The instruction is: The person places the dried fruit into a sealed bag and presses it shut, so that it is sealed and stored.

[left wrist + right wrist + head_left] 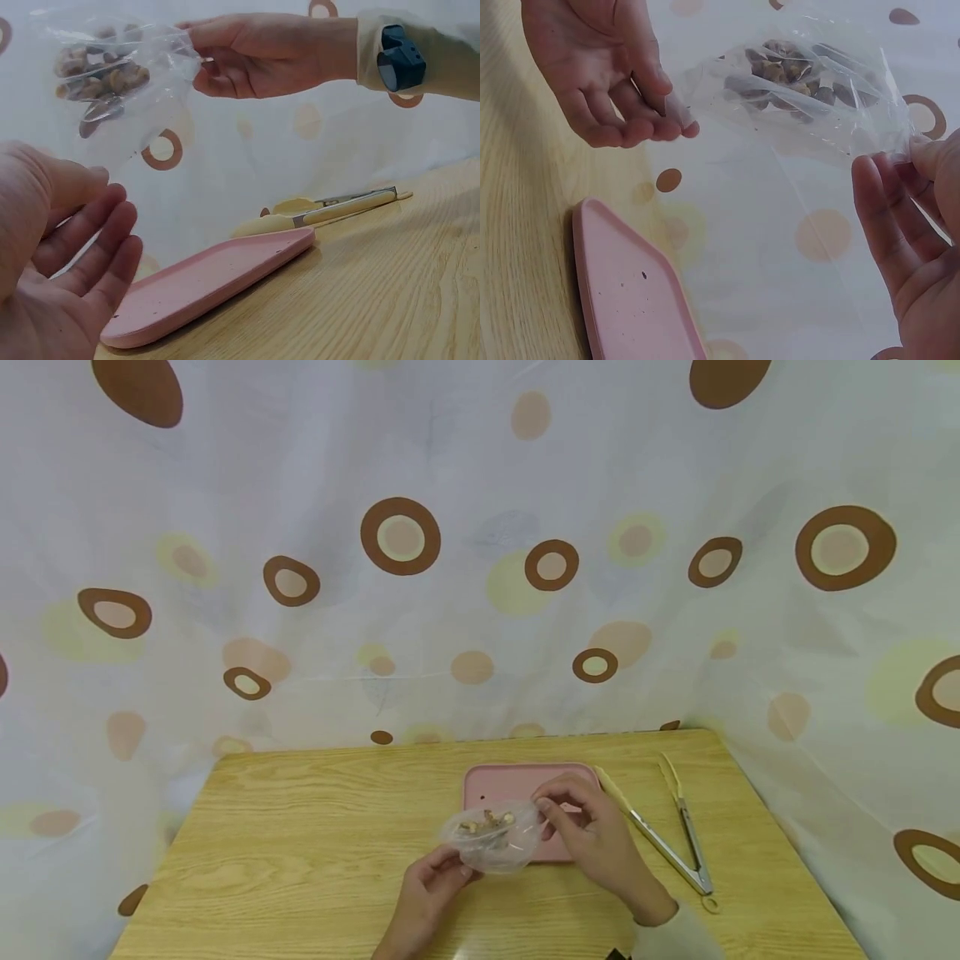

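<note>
A clear plastic bag (512, 853) with small brown and tan lumpy pieces (780, 71) inside is held up above a pink tray (480, 778). My left hand (429, 893) pinches one edge of it between thumb and fingers, as the right wrist view shows at upper left. At the opposite end, my right hand (600, 839) pinches the gathered plastic with thumb and fingertips. The pieces lie together in the middle of the bag; their exact kind I cannot tell. Dark specks (644, 275) are scattered on the tray below.
Right of the tray, metal tongs (667, 847) with cream-coloured tips lie spread on the wooden table (315, 835). A sheet (465, 610) with brown and yellow rounded shapes hangs behind the table and along its sides. A dark device (401, 60) is strapped to the right wrist.
</note>
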`<state>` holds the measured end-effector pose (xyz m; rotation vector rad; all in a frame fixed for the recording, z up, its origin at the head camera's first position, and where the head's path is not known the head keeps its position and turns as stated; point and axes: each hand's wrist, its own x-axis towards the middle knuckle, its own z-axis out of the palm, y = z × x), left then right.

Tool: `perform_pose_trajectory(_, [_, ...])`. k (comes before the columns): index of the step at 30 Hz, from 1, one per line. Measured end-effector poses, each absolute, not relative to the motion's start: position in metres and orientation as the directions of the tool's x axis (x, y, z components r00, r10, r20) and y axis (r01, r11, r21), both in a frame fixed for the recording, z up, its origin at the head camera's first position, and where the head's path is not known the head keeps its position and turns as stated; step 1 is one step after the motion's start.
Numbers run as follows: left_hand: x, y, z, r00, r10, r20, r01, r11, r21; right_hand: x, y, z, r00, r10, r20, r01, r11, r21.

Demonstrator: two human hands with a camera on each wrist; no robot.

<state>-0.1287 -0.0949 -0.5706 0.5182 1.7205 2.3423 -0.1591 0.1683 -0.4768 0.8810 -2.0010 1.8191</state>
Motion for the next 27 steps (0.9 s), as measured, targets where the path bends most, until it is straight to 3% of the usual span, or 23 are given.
perform_pose_trajectory(8, [-0.126, -0.087, -0.563, -0.976, 0.142, 0.162, 0.119, -0.274, 0.954, -0.161, 0.171, -0.474, -0.781, -0.212, 0.587, -0.604, 0.02, -0.797])
perform_pose_trajectory(15, [-0.123, -0.079, -0.558, -0.985, -0.026, 0.168, 0.17, -0.164, 0.972, -0.161, 0.171, -0.472, -0.767, -0.205, 0.608, -0.62, -0.003, -0.784])
perform_pose_trajectory(24, [-0.123, -0.086, -0.561, -0.975, 0.01, 0.224, 0.22, -0.148, 0.964, -0.16, 0.175, -0.458, -0.805, -0.101, 0.585, -0.593, 0.16, -0.789])
perform_pose_trajectory(27, [-0.124, -0.092, -0.564, -0.972, 0.038, 0.232, 0.223, -0.152, 0.963, -0.161, 0.178, -0.452, -0.781, -0.074, 0.62, -0.622, 0.177, -0.763])
